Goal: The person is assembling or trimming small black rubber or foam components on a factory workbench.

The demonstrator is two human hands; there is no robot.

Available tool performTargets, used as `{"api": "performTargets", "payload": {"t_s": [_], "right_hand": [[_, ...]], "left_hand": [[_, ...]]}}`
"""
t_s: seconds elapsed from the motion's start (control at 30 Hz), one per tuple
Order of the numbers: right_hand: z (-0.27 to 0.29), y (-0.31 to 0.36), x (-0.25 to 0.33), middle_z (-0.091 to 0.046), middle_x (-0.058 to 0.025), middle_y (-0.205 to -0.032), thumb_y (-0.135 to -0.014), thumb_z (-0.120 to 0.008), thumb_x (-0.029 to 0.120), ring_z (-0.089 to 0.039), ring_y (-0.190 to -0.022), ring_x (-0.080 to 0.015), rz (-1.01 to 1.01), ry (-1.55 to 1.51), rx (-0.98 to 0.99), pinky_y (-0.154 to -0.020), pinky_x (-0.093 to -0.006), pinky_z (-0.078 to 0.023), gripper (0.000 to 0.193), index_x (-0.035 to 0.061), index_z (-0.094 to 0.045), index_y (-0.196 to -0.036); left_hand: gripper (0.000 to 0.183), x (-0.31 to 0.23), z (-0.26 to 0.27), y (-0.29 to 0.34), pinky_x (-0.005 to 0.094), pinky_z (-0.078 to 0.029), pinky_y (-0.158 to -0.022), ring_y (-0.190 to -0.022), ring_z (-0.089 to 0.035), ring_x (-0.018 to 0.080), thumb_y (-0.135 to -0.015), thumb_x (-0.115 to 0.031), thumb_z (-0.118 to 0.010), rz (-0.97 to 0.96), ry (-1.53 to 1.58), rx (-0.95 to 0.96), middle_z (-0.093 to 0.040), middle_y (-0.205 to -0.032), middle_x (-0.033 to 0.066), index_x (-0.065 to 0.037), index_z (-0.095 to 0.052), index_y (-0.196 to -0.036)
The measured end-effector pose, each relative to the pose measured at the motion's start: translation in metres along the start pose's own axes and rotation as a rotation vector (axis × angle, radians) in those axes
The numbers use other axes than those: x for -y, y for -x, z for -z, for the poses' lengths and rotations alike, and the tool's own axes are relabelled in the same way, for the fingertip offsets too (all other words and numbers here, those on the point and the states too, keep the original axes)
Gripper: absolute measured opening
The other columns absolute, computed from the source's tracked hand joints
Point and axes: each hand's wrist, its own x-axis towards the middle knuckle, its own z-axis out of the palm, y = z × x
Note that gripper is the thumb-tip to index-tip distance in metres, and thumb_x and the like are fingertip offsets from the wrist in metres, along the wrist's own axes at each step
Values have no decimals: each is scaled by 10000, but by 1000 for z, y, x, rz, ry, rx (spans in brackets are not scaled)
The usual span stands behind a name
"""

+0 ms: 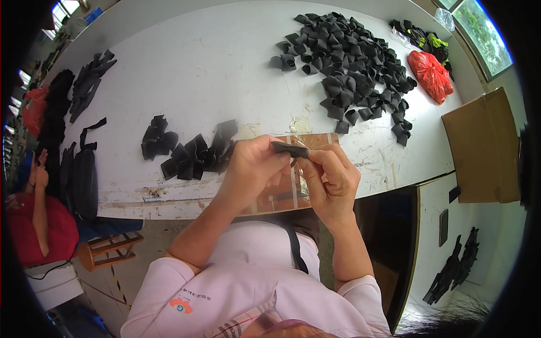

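Both my hands meet over a brown taped cardboard sheet (319, 190) at the table's near edge. Between them is a small folded piece of black fabric (289, 149). My left hand (256, 160) pinches its left end, thumb below. At its right end, my right hand (332, 174) grips with thumb and bent fingers. Left of my hands lie several flat black fabric pieces (191, 158), partly hidden by my left wrist. A large heap of folded black pieces (349, 67) spreads over the table's far right.
A red plastic bag (430, 76) and a cardboard box (482, 147) stand at the right. Black strips (89, 84) and a black bag (79, 180) lie along the left. Beyond the left edge a person in a red top (42, 228) sits near a wooden stool (110, 250).
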Motion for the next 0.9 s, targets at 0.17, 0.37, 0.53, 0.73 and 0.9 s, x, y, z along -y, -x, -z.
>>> {"api": "performTargets", "payload": {"t_s": [0.17, 0.37, 0.53, 0.73, 0.9], "right_hand": [[-10, 2, -3, -518, -74, -649, -694, -622, -30, -513, -527, -190, 67, -3, -68, -442, -272, -394, 99, 17, -571, -764], [1, -2, -7, -511, -52, -623, -723, -625, -7, -480, -514, -130, -2, -124, -31, -452, -240, -366, 72, 23, -575, -765], [37, -51, -18, -519, -14, -628, -882, -495, 193, -413, -523, -70, -396, -518, -337, -477, -197, -330, 234, -6, -575, -790], [3, 24, -12, -508, 3, -597, -878, -501, 192, -449, -528, -54, -604, -575, 65, -471, -195, -356, 242, -27, -590, -827], [-34, 48, 1, -566, -91, -628, -839, -549, 168, -552, -570, -175, -547, -322, 472, -553, -287, -446, 217, -46, -583, -839]], "left_hand": [[107, 14, 12, -1, 162, -282, -297, -377, -363, 42, -856, -46, -452, 491, 1292, 320, -469, -714, 55, 59, -438, -871], [115, 32, 5, -4, 190, -329, -354, -412, -409, 64, -880, -79, -422, 179, 833, 151, -498, -754, 66, 13, -479, -916], [122, 76, 82, -57, 379, -449, -645, -711, -552, 284, -758, -58, -544, -518, -947, -765, -569, -759, 131, 4, -527, -862], [186, 96, 154, -85, 405, -431, -711, -834, -523, 315, -687, -142, -643, 18, -1309, -508, -553, -824, 152, -11, -556, -785], [51, 72, 140, -70, 398, -418, -642, -743, -514, 365, -746, -55, -532, -330, -1121, -587, -556, -720, 171, -8, -524, -728]]}}
